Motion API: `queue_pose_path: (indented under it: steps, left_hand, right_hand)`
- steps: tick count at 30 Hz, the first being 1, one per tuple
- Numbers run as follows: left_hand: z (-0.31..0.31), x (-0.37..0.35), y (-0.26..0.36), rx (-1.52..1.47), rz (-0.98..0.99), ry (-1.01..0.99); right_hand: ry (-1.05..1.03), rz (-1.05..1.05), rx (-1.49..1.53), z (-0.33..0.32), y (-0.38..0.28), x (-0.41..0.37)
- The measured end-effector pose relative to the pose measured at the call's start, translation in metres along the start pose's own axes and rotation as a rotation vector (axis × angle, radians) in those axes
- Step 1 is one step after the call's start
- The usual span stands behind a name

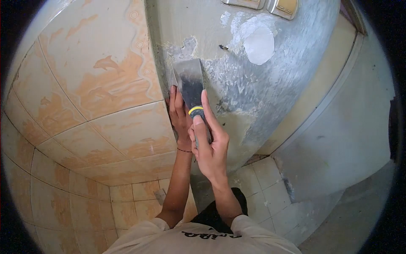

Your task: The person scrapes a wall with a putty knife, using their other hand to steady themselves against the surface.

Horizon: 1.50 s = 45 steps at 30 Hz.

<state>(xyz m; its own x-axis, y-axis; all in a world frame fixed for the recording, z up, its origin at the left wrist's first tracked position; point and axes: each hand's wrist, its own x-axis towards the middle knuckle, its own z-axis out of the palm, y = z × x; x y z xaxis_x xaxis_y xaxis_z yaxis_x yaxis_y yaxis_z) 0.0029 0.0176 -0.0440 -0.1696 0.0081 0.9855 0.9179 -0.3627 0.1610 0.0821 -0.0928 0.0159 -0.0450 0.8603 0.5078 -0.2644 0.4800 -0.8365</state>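
Observation:
My right hand (210,148) is closed round the handle of a putty knife (193,86), its index finger stretched along the edge of the blade. The handle is dark with a yellow ring, and the wide metal blade points up against the grey wall (237,93). Behind the knife, my left hand (180,114) lies with outstretched fingers near the edge where tiles meet the wall; the knife and right hand partly cover it. Above the blade tip, a patch of peeled paint (185,48) shows on the wall.
A white filler patch (259,45) and a small dark object (223,47) are on the wall. Switch plates (283,7) sit at the top. Dolphin-patterned tiles (101,76) cover the left wall. A door frame (325,97) and a pale door (334,131) stand at right.

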Motion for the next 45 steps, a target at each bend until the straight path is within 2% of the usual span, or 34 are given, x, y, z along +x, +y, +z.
queue_pose_path:
  steps: [11, 23, 25, 28, 29, 31, 34, 38, 40, 45]
  left_hand:
    - [0.004, 0.003, -0.004, 0.017, 0.064, 0.055]
    - [0.002, 0.004, 0.002, 0.021, 0.026, 0.052]
    - [0.0, 0.003, -0.001, 0.023, 0.038, 0.039]
    - [0.003, 0.001, -0.004, -0.004, 0.054, 0.044]
    - [0.0, 0.004, 0.001, 0.015, 0.051, 0.035]
    - [0.0, 0.006, 0.001, 0.038, 0.05, 0.03]
    - [0.001, 0.005, -0.001, 0.021, 0.061, 0.04]
    - [-0.001, 0.005, 0.002, 0.052, 0.041, 0.007]
    - [-0.002, 0.004, 0.001, 0.022, 0.031, 0.021]
    - [-0.003, 0.006, 0.004, 0.024, 0.043, 0.019]
  right_hand:
    - [0.011, -0.033, -0.132, -0.001, 0.004, -0.005]
    - [-0.015, -0.015, -0.23, -0.008, -0.001, -0.004]
    - [-0.018, 0.077, -0.053, -0.006, -0.006, -0.006]
    - [-0.028, 0.195, 0.036, -0.004, -0.016, 0.0]
    - [-0.03, 0.193, 0.036, -0.003, -0.014, 0.0]
    - [-0.002, 0.027, -0.051, -0.001, -0.006, 0.001]
    - [0.01, -0.047, -0.105, -0.004, 0.003, 0.001]
    - [-0.003, -0.018, -0.084, -0.007, -0.009, 0.0]
    - [-0.048, 0.077, -0.131, -0.012, -0.011, -0.002]
    - [-0.023, 0.025, -0.115, -0.008, -0.007, -0.003]
